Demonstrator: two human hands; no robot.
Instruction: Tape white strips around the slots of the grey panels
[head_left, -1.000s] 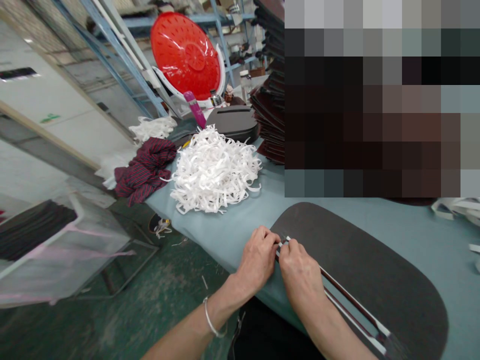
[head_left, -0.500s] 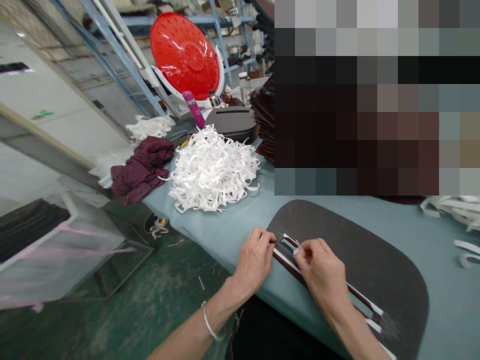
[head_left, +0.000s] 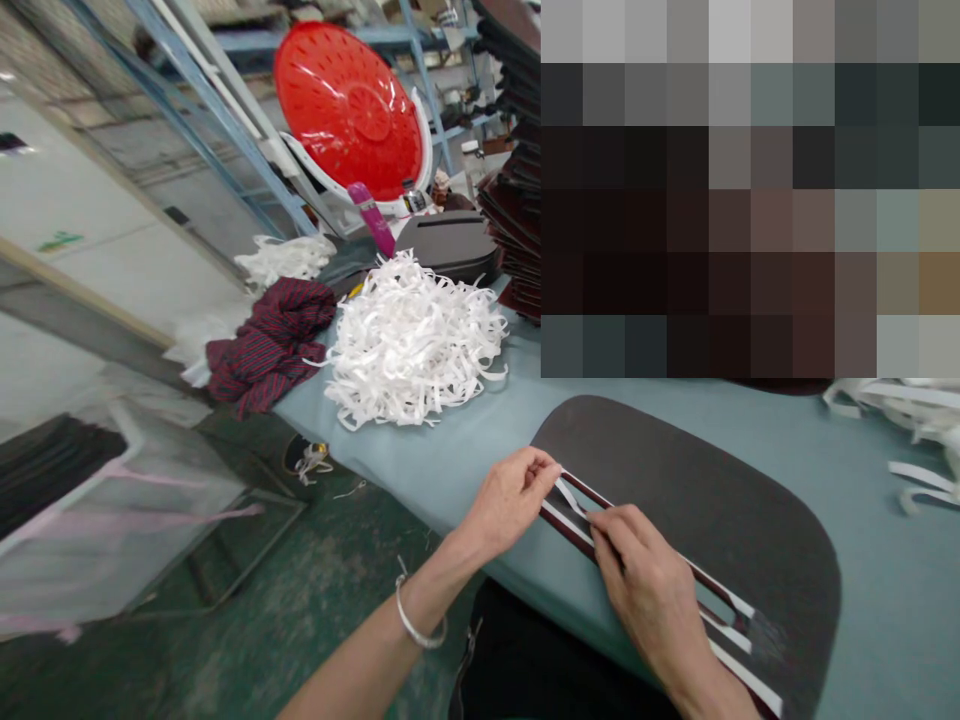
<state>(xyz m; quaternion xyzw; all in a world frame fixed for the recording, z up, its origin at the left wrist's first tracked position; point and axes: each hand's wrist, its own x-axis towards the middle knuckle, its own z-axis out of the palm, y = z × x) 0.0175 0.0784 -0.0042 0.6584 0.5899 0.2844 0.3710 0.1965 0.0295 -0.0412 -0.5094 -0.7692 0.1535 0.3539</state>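
Since the earlier frame, my left hand (head_left: 510, 500) has shifted to the end of the long slot (head_left: 718, 604) in the dark panel (head_left: 675, 480), which lies on the desk (head_left: 405, 470) before me; my right hand (head_left: 649, 585) has dropped slightly along it. One narrow white strip (head_left: 571, 498) now runs between them, both sets of fingers apparently pinched on it, where only my right held some white before. I'm handling strip at the slot's border, I judge; laying or peeling, I can't tell. Next calls for gentle, even tension.
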